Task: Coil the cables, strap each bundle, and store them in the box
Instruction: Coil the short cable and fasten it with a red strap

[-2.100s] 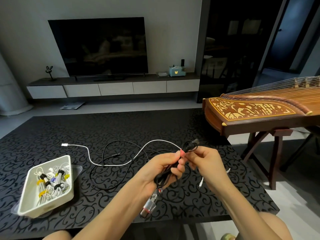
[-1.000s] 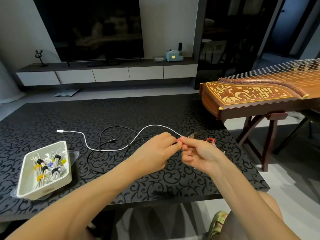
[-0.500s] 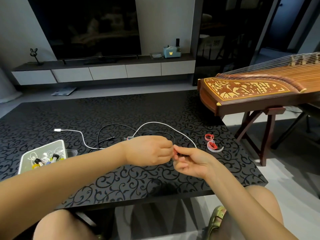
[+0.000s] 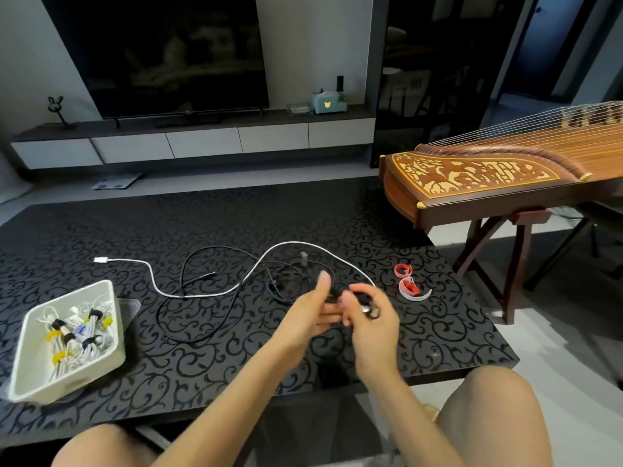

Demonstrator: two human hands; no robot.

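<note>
1. Black cable: seen from the head camera, one end is gathered between the person's two hands, above the near middle of the dark patterned table. The rest trails in loose loops on the tabletop to the left of the hands.
2. The right hand has its fingers curled round the cable near a shiny metal plug.
3. The left hand meets it with the thumb raised and the fingers fairly straight. Motion blur hides whether it actually grips the cable.
4. A white cable snakes uncoiled across the table, crossing the black loops.
5. Two red straps lie on the table just right of the hands.
6. A white box sits at the near left of the table and holds several strapped white bundles.
7. A wooden zither stands on a frame beyond the table's right edge.
</note>
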